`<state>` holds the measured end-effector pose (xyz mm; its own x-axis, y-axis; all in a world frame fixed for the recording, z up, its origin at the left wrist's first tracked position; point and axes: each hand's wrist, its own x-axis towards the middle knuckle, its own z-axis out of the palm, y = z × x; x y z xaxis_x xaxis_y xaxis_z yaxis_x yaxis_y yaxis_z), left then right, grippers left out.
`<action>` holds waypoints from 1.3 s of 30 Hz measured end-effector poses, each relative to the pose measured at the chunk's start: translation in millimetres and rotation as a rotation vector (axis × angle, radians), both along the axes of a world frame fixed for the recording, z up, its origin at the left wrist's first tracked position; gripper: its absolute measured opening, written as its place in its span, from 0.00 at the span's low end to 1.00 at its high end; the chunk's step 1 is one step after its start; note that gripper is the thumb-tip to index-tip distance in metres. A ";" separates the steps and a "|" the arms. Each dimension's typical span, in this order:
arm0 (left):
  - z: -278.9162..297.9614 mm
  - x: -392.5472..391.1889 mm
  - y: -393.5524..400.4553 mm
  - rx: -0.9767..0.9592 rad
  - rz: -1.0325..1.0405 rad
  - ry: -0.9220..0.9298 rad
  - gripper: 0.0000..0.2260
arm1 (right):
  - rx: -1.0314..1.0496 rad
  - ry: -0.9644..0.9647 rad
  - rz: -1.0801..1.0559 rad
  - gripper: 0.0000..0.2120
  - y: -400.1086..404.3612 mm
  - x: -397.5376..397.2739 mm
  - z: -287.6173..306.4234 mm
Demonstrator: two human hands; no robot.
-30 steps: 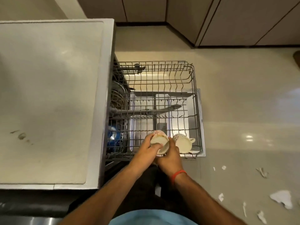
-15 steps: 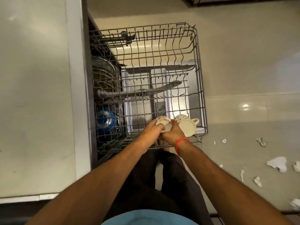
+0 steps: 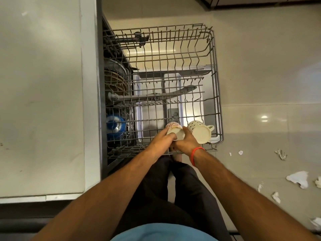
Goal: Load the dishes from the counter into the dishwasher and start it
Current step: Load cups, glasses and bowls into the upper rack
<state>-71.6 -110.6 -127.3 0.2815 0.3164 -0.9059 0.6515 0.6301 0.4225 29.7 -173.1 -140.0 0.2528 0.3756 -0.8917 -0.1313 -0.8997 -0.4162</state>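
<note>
a cup point(image 3: 175, 132) with a faint red pattern is held upside down at the near edge of the pulled-out upper rack point(image 3: 215, 94), its pale base turned up toward the camera. it is gripped from both sides: the fingers of the left hand point(image 3: 160, 142) are curled round its left wall, and the right hand point(image 3: 186, 142) is wrapped round its right side, thumb against the wall. a spotted mug point(image 3: 199, 133) is already seated upside down just beside it, handle pointing to the right.

a knock between the two is judged the main risk, since the cup is being placed very near the spotted mug and the right hand lies between them; a chip could result if the cup is pushed sideways. if it is released before its rim sits between the wires, it could tip over. whether the rim already rests on the rack cannot be told. the cup appears glazed, rigid and smooth, so a slip from a loose grip is possible.
</note>
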 end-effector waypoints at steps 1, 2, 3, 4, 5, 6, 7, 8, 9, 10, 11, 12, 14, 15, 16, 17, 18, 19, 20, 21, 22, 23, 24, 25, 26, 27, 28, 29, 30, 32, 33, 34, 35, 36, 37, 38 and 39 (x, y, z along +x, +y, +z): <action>1.4 -1.2 -1.7 -0.004 0.003 0.002 0.28 | 0.008 0.008 -0.002 0.47 -2.4 1.0 3.6; 3.9 -2.7 -3.0 -0.004 0.009 -0.001 0.28 | 0.021 0.021 -0.011 0.47 -5.1 2.1 7.7; 8.8 -4.6 -4.1 -0.002 0.018 -0.011 0.27 | 0.041 0.029 -0.025 0.46 -7.2 3.8 13.6; 13.6 -6.1 -4.5 0.005 0.023 -0.017 0.26 | 0.057 0.039 -0.035 0.44 -8.9 6.0 19.3; 17.3 -8.5 -5.0 0.015 0.023 -0.023 0.26 | 0.076 0.049 -0.052 0.42 -10.5 8.8 24.5; 23.0 -11.2 -5.9 0.027 0.021 -0.031 0.26 | 0.093 0.048 -0.062 0.42 -11.7 11.6 29.9; 28.7 -13.6 -6.5 0.046 0.015 -0.043 0.27 | 0.111 0.039 -0.062 0.42 -12.3 13.9 36.3; 35.5 -16.9 -8.3 0.070 0.010 -0.050 0.28 | 0.126 0.026 -0.057 0.43 -13.7 15.6 43.0; 41.8 -19.8 -9.8 0.095 0.012 -0.061 0.29 | 0.145 0.010 -0.059 0.43 -14.7 17.7 49.6; 48.2 -22.1 -11.0 0.122 0.020 -0.076 0.29 | 0.169 0.003 -0.073 0.42 -15.2 20.8 54.3; 57.4 -25.1 -13.5 0.154 0.034 -0.097 0.29 | 0.195 0.001 -0.086 0.41 -15.8 23.7 61.7; 66.1 -28.7 -16.5 0.176 0.056 -0.118 0.29 | 0.224 -0.003 -0.094 0.40 -16.4 26.4 69.9; 82.0 -38.6 -23.9 0.221 0.115 -0.154 0.28 | 0.292 -0.016 -0.103 0.37 -15.1 30.8 87.6; 89.3 -43.7 -27.2 0.234 0.136 -0.168 0.29 | 0.325 -0.016 -0.113 0.36 -13.9 31.6 96.7; 98.8 -49.6 -30.8 0.253 0.164 -0.182 0.28 | 0.359 -0.011 -0.119 0.35 -11.9 30.1 106.6; 108.2 -55.2 -34.5 0.273 0.197 -0.198 0.28 | 0.392 -0.001 -0.123 0.34 -9.9 27.5 115.7; 117.9 -61.5 -37.8 0.300 0.241 -0.207 0.28 | 0.423 0.014 -0.117 0.33 -7.0 23.1 124.8; 128.6 -67.1 -40.8 0.328 0.289 -0.216 0.28 | 0.453 0.028 -0.108 0.32 -4.0 17.6 134.4; 137.8 -72.1 -42.7 0.348 0.335 -0.225 0.28 | 0.481 0.040 -0.100 0.32 -1.2 12.1 143.0; 148.5 -79.3 -45.7 0.375 0.385 -0.238 0.27 | 0.512 0.058 -0.076 0.32 2.5 3.8 152.1; 157.3 -86.5 -48.9 0.402 0.426 -0.250 0.27 | 0.539 0.080 -0.047 0.32 6.0 -4.8 160.2; 166.8 -94.0 -52.5 0.432 0.464 -0.260 0.27 | 0.563 0.104 -0.007 0.32 9.5 -14.3 168.0; 175.1 -101.5 -55.7 0.457 0.501 -0.266 0.26 | 0.585 0.122 0.039 0.32 13.0 -23.5 175.6; 183.2 -107.8 -58.5 0.481 0.536 -0.272 0.26 | 0.606 0.138 0.085 0.33 15.5 -31.9 183.0; 189.8 -116.1 -61.8 0.509 0.575 -0.281 0.24 | 0.629 0.154 0.135 0.33 18.2 -41.9 190.5; 196.2 -123.9 -64.8 0.537 0.612 -0.286 0.23 | 0.648 0.168 0.181 0.33 20.1 -51.2 197.4; 202.5 -133.6 -69.0 0.567 0.653 -0.288 0.24 | 0.664 0.183 0.234 0.33 22.1 -62.2 204.8; 208.8 -142.4 -72.5 0.590 0.693 -0.286 0.25 | 0.678 0.199 0.277 0.33 24.4 -72.3 211.9; 214.4 -150.1 -75.2 0.606 0.728 -0.282 0.26 | 0.687 0.218 0.308 0.33 26.1 -81.5 219.3; 228.6 -172.9 -88.0 0.661 0.815 -0.282 0.25 | 0.700 0.245 0.388 0.31 26.7 -108.9 233.6; 236.4 -185.1 -95.7 0.688 0.857 -0.280 0.25 | 0.703 0.251 0.435 0.30 26.1 -124.1 239.5; 243.6 -196.8 -103.0 0.716 0.891 -0.276 0.25 | 0.708 0.256 0.476 0.30 25.5 -138.8 244.9; 250.6 -206.7 -109.2 0.741 0.918 -0.276 0.25 | 0.717 0.262 0.511 0.30 25.0 -151.0 249.4; 256.6 -220.9 -116.7 0.765 0.952 -0.272 0.24 | 0.733 0.270 0.554 0.30 24.1 -167.5 253.4; 261.3 -235.0 -124.2 0.786 0.987 -0.270 0.24 | 0.747 0.276 0.594 0.30 22.3 -183.8 256.1; 264.8 -251.1 -132.0 0.805 1.025 -0.269 0.24 | 0.762 0.281 0.634 0.29 20.2 -202.4 258.5; 268.0 -266.5 -139.0 0.821 1.057 -0.263 0.24 | 0.776 0.283 0.667 0.29 18.6 -220.6 260.8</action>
